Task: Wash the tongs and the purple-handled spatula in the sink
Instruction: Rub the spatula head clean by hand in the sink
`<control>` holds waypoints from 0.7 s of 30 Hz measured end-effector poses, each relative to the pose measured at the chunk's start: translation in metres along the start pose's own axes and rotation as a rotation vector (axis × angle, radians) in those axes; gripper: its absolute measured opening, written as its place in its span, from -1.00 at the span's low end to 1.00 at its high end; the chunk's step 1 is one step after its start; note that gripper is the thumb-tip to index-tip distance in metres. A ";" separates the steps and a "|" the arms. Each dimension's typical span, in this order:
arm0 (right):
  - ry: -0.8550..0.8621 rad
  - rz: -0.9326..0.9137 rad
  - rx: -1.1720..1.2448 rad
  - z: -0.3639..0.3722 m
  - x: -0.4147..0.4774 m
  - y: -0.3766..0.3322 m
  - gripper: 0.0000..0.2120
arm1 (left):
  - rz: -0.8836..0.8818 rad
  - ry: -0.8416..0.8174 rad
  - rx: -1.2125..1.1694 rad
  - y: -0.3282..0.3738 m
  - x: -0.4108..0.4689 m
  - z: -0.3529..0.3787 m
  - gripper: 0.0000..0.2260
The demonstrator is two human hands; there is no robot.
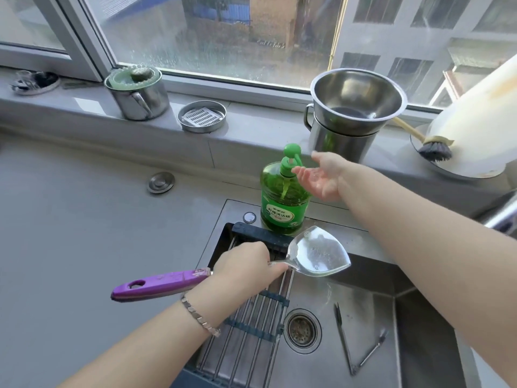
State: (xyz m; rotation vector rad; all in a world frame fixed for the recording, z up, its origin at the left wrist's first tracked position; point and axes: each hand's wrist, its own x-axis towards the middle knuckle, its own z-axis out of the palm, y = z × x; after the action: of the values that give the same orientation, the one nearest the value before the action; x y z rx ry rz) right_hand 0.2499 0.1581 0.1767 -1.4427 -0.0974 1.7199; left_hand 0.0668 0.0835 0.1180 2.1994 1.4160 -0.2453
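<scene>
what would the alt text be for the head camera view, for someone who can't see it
Over a steel sink, a person's left hand holds a purple-handled spatula by its neck while the open right hand is cupped beside the pump of a green dish soap bottle. Metal tongs lie in the basin near the drain.

A green soap bottle (283, 196) with a pump stands on the sink's back rim, beside a round metal plug (161, 182) set in the grey counter (70, 219). On the window ledge (84, 107), left to right: a lidded steel mug (137, 92), a shallow round tin (202, 116), and a steel bowl (358, 100) nested on a steel pot (340, 141). At the ledge's right end, a dish brush (430, 147) rests against a tilted white container (481, 119), and a folding rack (251, 317) spans the basin's left side.
</scene>
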 end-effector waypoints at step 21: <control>0.297 -0.895 -2.018 -0.144 -0.096 0.198 -0.12 | 0.178 0.009 0.273 0.076 -0.063 0.013 -0.56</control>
State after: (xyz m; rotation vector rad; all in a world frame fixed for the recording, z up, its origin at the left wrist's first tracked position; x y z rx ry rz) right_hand 0.2561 -0.0909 0.0929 -2.1583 -2.3491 0.1523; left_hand 0.1083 0.0016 0.1573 2.5327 1.2423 -0.3857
